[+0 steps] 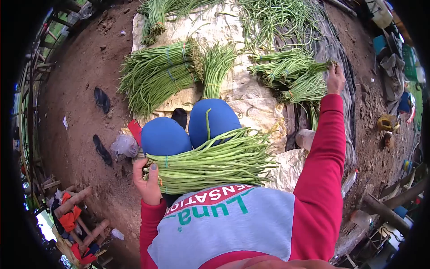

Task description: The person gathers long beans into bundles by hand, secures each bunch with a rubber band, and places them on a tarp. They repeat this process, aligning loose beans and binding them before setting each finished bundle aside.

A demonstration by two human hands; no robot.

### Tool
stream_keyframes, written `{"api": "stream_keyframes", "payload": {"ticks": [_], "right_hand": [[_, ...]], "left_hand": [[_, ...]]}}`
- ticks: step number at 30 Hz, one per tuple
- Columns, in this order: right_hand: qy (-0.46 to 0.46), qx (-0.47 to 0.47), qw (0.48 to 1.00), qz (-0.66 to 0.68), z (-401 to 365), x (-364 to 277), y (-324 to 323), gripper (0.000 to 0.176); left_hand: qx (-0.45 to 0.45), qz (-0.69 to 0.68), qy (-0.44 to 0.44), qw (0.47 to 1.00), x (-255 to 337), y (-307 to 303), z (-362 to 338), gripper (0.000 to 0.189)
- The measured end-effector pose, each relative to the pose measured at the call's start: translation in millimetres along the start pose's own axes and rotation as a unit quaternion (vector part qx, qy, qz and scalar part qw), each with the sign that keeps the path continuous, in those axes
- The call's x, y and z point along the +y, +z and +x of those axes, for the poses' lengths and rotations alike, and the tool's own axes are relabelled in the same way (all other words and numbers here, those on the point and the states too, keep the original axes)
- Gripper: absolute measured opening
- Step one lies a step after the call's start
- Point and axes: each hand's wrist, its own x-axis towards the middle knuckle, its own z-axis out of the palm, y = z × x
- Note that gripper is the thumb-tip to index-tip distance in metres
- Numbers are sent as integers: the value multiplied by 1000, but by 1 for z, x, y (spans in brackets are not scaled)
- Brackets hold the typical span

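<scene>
Outdoors, pale sheeting (233, 27) strewn with tied green beans spans the upper center of the frame. A large bean bundle (210, 161) lies across the wearer's lap at center, its left end pinched between the left hand's (149, 181) thumb and fingers; the right hand's (335, 80) fingers close on the stem ends of a smaller bunch (309, 68), upper right.

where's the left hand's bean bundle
In the head view, the bean bundle lies between the blue knees and the grey shirt, tied end in the left hand.
</scene>
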Motion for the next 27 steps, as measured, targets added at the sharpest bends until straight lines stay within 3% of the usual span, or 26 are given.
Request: {"api": "stream_keyframes", "payload": {"ticks": [1, 2, 3, 6, 9, 12, 14, 17, 18, 19, 20, 21, 22, 24, 25, 26, 27], "right_hand": [[-90, 19, 993, 68, 23, 27, -10, 42], [-106, 5, 967, 231, 39, 36, -22, 36], [-131, 12, 946, 296, 38, 20, -45, 28], [-38, -2, 873, 486, 36, -35, -104, 30], [-103, -51, 837, 534, -5, -124, -145, 33], [-170, -140, 834, 506, -39, -191, -165, 36], [-152, -282, 845, 429, -98, -262, -164, 34], [-173, -511, 746, 389, -219, -351, -112, 35], [-215, -587, 715, 313, -250, -362, -79, 43], [-308, -588, 707, 243, -289, -362, -39, 53], [-369, -622, 648, 239, -325, -362, -15, 63], [-434, -574, 675, 161, -350, -359, 1, 63], [-495, -518, 693, 83, -365, -361, 6, 63], [-397, -623, 665, 112, -355, -375, 4, 49], [-348, -661, 653, 121, -350, -379, 0, 37], [-323, -689, 642, 86, -347, -383, -2, 36], [-354, -679, 637, 87, -346, -383, 1, 39]], "left_hand": [[-6, -7, 0, 1000, -4, -1, -1, 22], [-11, -11, -2, 1000, -7, -3, -2, 23], [-11, -18, -5, 1000, -5, -3, -1, 25], [-2, -32, 22, 999, -8, 2, 1, 28], [-2, -61, 60, 996, -20, 6, 4, 28], [2, -79, 93, 992, -25, 9, 9, 27], [11, -82, 113, 990, -22, 9, 11, 26], [-14, -93, 119, 988, -23, 5, 13, 25], [-8, -99, 118, 988, -27, 6, 15, 25], [-14, -125, 97, 987, -34, 8, 18, 24], [-20, -150, 74, 986, -43, 7, 20, 24], [-84, -171, 19, 982, -51, -1, 21, 36], [-78, -175, 13, 981, -58, -11, 16, 36], [-122, -266, -5, 956, -73, -30, 9, 65], [-154, -228, 9, 962, -85, -42, 0, 92], [-163, -273, -10, 948, -103, -45, -11, 111], [-193, -226, 4, 955, -126, -45, -23, 120]]}}
